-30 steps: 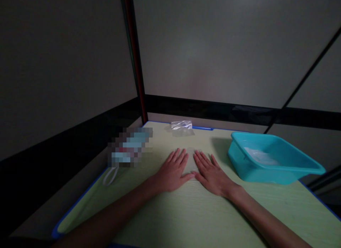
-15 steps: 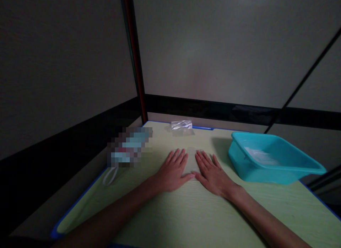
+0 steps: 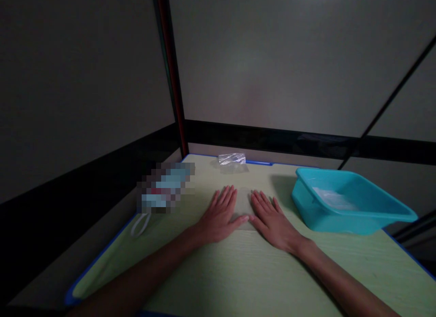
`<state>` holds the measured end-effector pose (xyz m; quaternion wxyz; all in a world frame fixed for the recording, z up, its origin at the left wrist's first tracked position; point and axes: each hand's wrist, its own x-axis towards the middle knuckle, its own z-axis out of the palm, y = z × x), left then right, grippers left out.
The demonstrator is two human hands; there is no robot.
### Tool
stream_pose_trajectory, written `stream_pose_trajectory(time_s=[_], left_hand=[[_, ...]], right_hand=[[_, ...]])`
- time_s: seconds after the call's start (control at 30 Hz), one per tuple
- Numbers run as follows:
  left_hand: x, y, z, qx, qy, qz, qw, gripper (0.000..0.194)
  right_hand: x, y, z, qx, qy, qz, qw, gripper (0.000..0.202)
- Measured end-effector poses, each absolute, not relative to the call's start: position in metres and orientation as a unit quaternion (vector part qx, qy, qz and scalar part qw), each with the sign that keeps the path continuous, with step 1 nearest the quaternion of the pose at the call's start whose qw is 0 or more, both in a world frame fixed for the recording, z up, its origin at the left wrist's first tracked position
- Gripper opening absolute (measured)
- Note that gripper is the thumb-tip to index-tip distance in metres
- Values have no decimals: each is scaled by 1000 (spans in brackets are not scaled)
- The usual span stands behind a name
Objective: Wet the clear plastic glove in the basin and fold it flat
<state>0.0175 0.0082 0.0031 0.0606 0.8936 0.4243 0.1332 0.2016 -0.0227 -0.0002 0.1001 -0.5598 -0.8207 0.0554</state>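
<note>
A thin, see-through plastic bag or sheet (image 3: 244,202) lies flat on the pale table (image 3: 218,271). My left hand (image 3: 220,219) rests palm down along its left side, fingers stretched out and pointing away from me. On the right side my right hand (image 3: 272,221) lies flat in the same way. The two thumbs almost meet over the near part of the plastic. Both palms cover part of it, so its full outline is hidden.
A turquoise plastic basin (image 3: 344,219) stands at the right, with clear plastic (image 3: 334,199) inside. Crumpled clear plastic (image 3: 232,159) lies at the far edge. At the left is a blurred-out object (image 3: 166,187) with a white strap loop (image 3: 140,225). Walls border the table behind and left.
My left hand has slid slightly forward and left, and my right hand a little to the right. The fingertips are farther apart, showing more of the plastic between them.
</note>
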Motion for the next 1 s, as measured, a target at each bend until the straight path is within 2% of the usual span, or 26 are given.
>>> stream_pose_trajectory(time_s=[0.13,0.2,0.27,0.37,0.57,1.0], left_hand=[[9,15,8,847,445,234,172,55],[3,17,12,857,411,257,175,48],[-3,15,16,900,344,226,140,45],[-9,10,25,953,246,151,91,49],[-10,5,31,976,176,83,97,59],[-9,7,26,976,173,31,132,62]], right_hand=[[214,-23,14,-537,-805,125,219,54],[222,-24,25,-490,-824,130,252,44],[230,-26,36,-439,-858,130,233,33],[239,-30,48,-398,-895,127,159,28],[238,-38,55,-371,-921,101,63,22],[231,-43,49,-377,-926,-23,8,22]])
